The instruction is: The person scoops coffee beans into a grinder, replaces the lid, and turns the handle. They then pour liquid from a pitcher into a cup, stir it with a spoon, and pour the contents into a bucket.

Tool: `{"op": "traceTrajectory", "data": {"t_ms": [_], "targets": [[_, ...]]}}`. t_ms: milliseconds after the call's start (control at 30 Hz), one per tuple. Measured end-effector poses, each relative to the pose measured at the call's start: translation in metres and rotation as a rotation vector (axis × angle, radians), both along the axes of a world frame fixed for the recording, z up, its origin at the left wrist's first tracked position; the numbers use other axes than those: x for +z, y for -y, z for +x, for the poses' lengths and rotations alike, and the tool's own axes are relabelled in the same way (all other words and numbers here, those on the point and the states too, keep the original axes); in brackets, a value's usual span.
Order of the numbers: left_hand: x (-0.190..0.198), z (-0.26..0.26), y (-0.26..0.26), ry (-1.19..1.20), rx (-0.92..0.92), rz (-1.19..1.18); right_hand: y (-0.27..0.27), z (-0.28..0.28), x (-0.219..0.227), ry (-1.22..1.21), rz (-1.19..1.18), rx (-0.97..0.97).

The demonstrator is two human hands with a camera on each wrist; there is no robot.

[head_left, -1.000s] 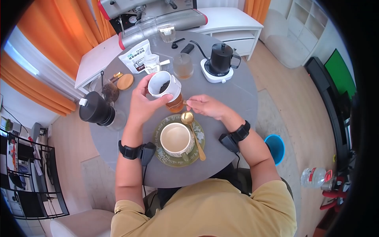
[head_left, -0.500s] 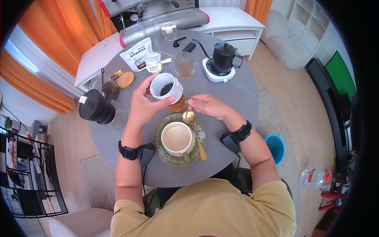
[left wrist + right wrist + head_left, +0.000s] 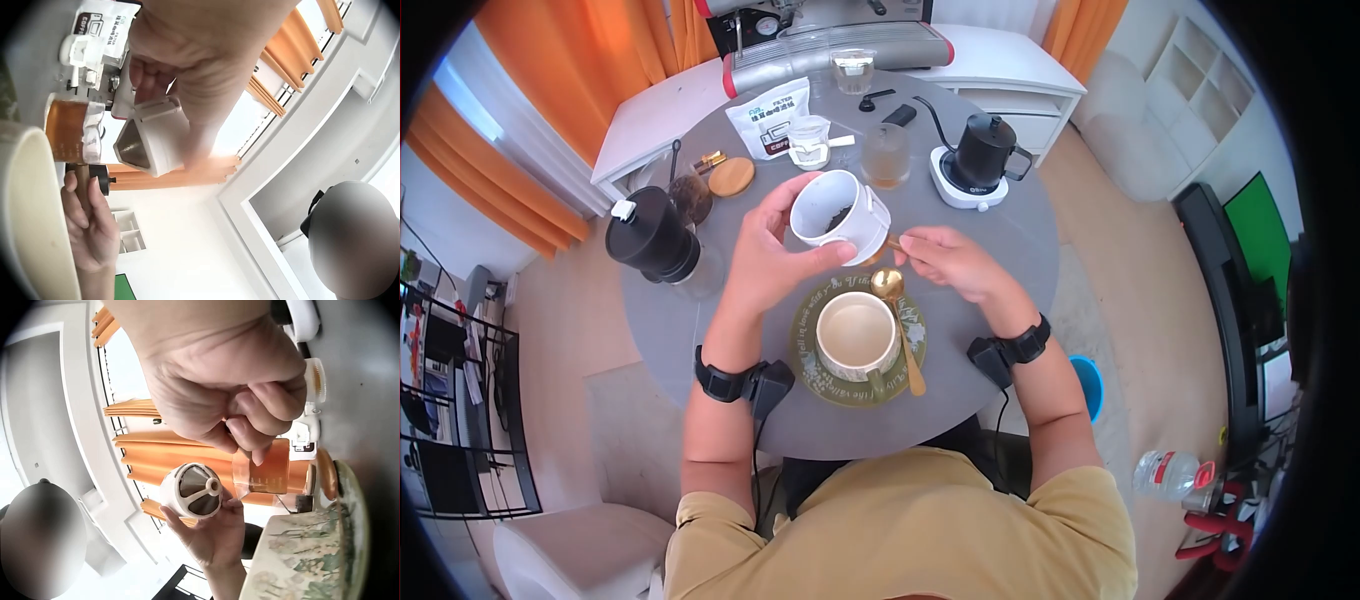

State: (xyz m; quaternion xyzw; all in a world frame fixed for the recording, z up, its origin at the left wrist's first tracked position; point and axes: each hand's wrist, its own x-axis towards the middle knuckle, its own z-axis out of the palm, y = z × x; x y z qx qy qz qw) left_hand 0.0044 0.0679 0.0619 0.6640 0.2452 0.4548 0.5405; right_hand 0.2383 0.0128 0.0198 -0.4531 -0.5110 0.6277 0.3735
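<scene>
My left hand (image 3: 772, 248) grips a white strainer cup (image 3: 862, 228) with dark leaves (image 3: 838, 218) inside. The cup tilts, its mesh underside (image 3: 132, 147) showing in the left wrist view. Below the strainer stands a small glass pitcher (image 3: 65, 130) of amber liquid, apart from it in both wrist views. My right hand (image 3: 952, 264) holds the pitcher by its wooden handle (image 3: 81, 190). Nearer my body, a cream mug (image 3: 858, 338) sits on a green saucer (image 3: 808, 350) with a gold spoon (image 3: 888, 284) beside it. From the head view, the strainer mostly hides the pitcher.
A black kettle (image 3: 985, 150) stands on a white base at the right. Behind the hands are a glass (image 3: 886, 158), a white dripper (image 3: 808, 142) and a coffee filter bag (image 3: 768, 116). At the left are a black grinder (image 3: 650, 235) and a wooden lid (image 3: 731, 177).
My left hand has lifted the strainer cup and tipped it toward the right, over the pitcher. My right hand keeps its hold on the handle. The head view has shifted slightly.
</scene>
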Motion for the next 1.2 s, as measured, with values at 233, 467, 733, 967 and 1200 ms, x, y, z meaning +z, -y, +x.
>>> {"op": "traceTrajectory", "data": {"t_ms": [233, 467, 733, 967, 1200], "targets": [[0.004, -0.028, 0.023, 0.098, -0.111, -0.054, 0.030, -0.003, 0.029, 0.110, 0.046, -0.030], [-0.007, -0.038, 0.026, 0.229, -0.124, -0.143, 0.059, -0.002, 0.036, 0.318, 0.139, -0.061], [-0.006, -0.036, 0.030, 0.206, -0.165, -0.125, 0.080, -0.006, 0.039, 0.474, 0.231, -0.090], [-0.005, -0.036, 0.031, 0.183, -0.147, -0.121, 0.084, -0.014, 0.045, 0.609, 0.321, -0.116], [-0.008, -0.037, 0.029, 0.189, -0.154, -0.116, 0.085, -0.016, 0.049, 0.657, 0.381, -0.166]]}}
